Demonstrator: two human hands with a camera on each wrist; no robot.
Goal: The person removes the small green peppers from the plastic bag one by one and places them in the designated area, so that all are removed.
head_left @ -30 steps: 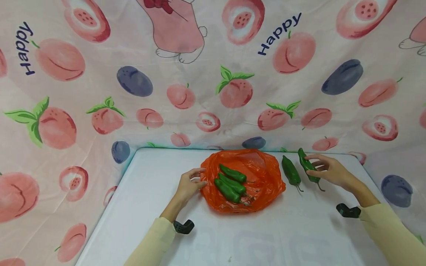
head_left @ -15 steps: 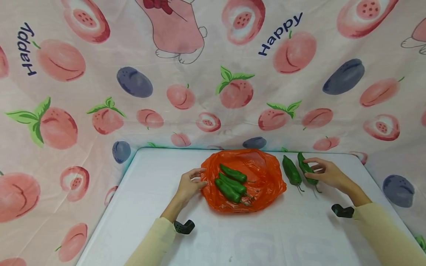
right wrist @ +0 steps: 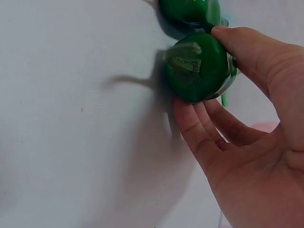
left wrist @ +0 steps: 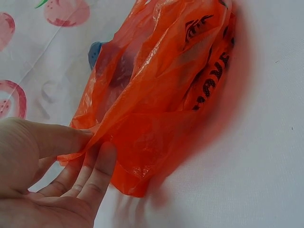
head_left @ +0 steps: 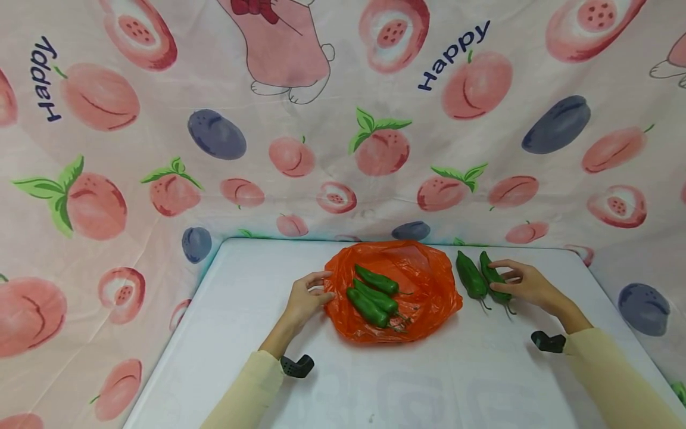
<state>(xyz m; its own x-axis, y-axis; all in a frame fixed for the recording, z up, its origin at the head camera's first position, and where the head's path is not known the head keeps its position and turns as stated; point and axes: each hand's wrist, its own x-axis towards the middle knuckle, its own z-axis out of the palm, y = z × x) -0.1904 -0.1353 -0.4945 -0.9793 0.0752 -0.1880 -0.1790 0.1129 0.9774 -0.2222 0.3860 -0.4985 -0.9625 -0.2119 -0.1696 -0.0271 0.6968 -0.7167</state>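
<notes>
With the left hand pinching the orange bag at nine o'clock, the right hand, pinching the outer green pepper at three, should grip lightly, avoiding dents.

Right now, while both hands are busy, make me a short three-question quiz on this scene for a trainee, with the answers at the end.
1. Count: in the head view, how many green peppers lie within the outline of the orange bag?
2. True or false: the left hand pinches the edge of the orange bag.
3. Multiple choice: in the head view, where is the held pepper that the right hand pinches?
A) Within the outline of the orange bag
B) Between the orange bag and the other loose pepper
C) To the right of the other loose pepper

Key: 1. Three. 2. True. 3. C.
</notes>
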